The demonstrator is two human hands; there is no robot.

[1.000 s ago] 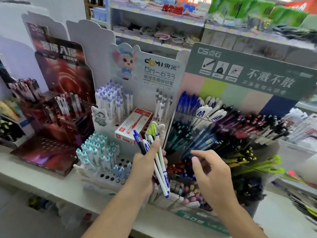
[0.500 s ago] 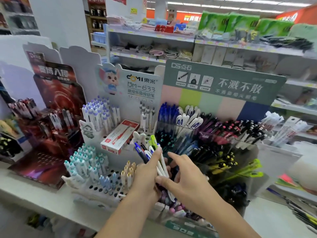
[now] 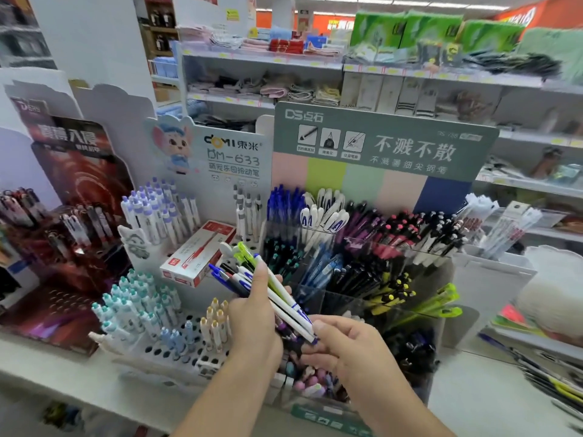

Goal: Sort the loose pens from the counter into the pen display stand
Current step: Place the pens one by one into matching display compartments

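My left hand point(image 3: 255, 323) grips a bunch of loose pens point(image 3: 249, 272), white, blue, black and lime green, fanned up and to the left in front of the displays. My right hand point(image 3: 344, 345) pinches the lower tips of the white pens in that bunch, just right of my left hand. Behind both hands stands the clear tiered pen display stand point(image 3: 372, 247) with a green header, its compartments packed with blue, white, black, pink and yellow-tipped pens. The stand's lowest front row is partly hidden by my hands.
A white peg-hole pen stand point(image 3: 164, 351) with pastel pens and a red-and-white pen box point(image 3: 198, 250) sits to the left, and a dark red display point(image 3: 72, 234) is further left. All stand on a white counter point(image 3: 492, 402). Loose pens point(image 3: 545, 373) lie at the far right. Store shelves rise behind.
My right hand has come in from the open space at the right to the bunch and now pinches the pens' lower ends. The view has tilted upward, showing more shelving.
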